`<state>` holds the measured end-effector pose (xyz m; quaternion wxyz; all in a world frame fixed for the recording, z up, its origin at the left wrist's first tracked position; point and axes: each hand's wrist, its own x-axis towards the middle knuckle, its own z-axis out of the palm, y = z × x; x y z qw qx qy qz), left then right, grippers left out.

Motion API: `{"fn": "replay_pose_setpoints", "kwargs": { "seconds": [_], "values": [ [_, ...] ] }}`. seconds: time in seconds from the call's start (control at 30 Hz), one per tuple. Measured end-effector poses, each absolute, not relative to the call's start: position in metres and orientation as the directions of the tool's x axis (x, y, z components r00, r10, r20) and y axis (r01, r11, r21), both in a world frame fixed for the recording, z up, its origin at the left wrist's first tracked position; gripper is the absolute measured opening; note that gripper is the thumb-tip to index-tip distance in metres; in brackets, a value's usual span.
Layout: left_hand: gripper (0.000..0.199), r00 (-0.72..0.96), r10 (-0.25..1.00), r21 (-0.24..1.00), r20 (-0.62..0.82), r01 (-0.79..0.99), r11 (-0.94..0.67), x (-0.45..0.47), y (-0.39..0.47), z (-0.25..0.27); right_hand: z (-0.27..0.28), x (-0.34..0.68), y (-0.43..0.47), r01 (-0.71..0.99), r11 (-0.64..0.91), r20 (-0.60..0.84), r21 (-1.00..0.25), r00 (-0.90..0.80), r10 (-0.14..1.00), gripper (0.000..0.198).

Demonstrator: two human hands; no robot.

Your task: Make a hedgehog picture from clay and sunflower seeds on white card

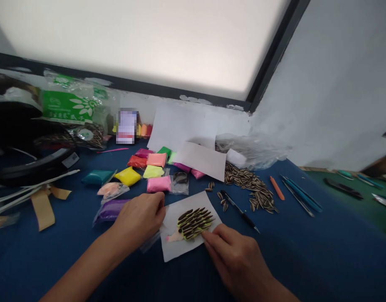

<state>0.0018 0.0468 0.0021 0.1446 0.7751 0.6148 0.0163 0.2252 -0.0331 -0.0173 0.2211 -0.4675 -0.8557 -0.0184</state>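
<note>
A hedgehog figure (195, 223) lies on a sheet of white paper (177, 250); its body is yellow-green clay covered in dark sunflower seeds, with a pale snout and pink nose pointing left. My left hand (145, 212) is closed with curled fingers at the paper's left edge, and what it may hold is hidden. The thumb and fingertips of my right hand (233, 251) are pressed together against the hedgehog's lower right edge. Whatever sits between those fingertips is too small to make out. A purple clay packet (109, 210) lies beside my left wrist.
Several coloured clay packets (156, 159) lie behind the paper. Loose sunflower seeds (252, 184), a black pen (239, 210), an orange stick (277, 188) and blue tweezers (302, 195) are to the right. A green-printed seed bag (70, 107) and white cables (29, 188) occupy the left.
</note>
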Motion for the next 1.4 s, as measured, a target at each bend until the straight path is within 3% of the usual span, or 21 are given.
{"fn": "replay_pose_setpoints", "kwargs": {
  "seconds": [0.13, 0.53, 0.87, 1.17, 1.4],
  "values": [
    [0.015, 0.24, 0.958, 0.25, -0.156, 0.948, -0.196, 0.0018, 0.0468, 0.0019, -0.0114, 0.2274, -0.0353, 0.819, 0.541, 0.382, -0.192, -0.446, 0.81, 0.027],
    [0.016, 0.244, 0.958, 0.249, -0.153, 0.947, -0.201, 0.002, 0.0473, 0.0008, -0.013, 0.2246, -0.0381, 0.812, 0.582, 0.335, -0.038, -0.539, 0.773, 0.023],
    [0.014, 0.25, 0.957, 0.259, -0.143, 0.943, -0.208, 0.0014, 0.0473, -0.0004, -0.0126, 0.2284, -0.0405, 0.822, 0.565, 0.294, -0.068, -0.525, 0.799, 0.028],
    [0.016, 0.242, 0.957, 0.244, -0.158, 0.949, -0.199, 0.0025, 0.0465, 0.0024, -0.0126, 0.2245, -0.0386, 0.827, 0.563, 0.282, -0.007, -0.538, 0.794, 0.021],
    [0.017, 0.259, 0.956, 0.272, -0.136, 0.938, -0.215, 0.0011, 0.0469, -0.0005, -0.0094, 0.2306, -0.0387, 0.828, 0.547, 0.245, -0.123, -0.508, 0.826, 0.028]
  ]
}}
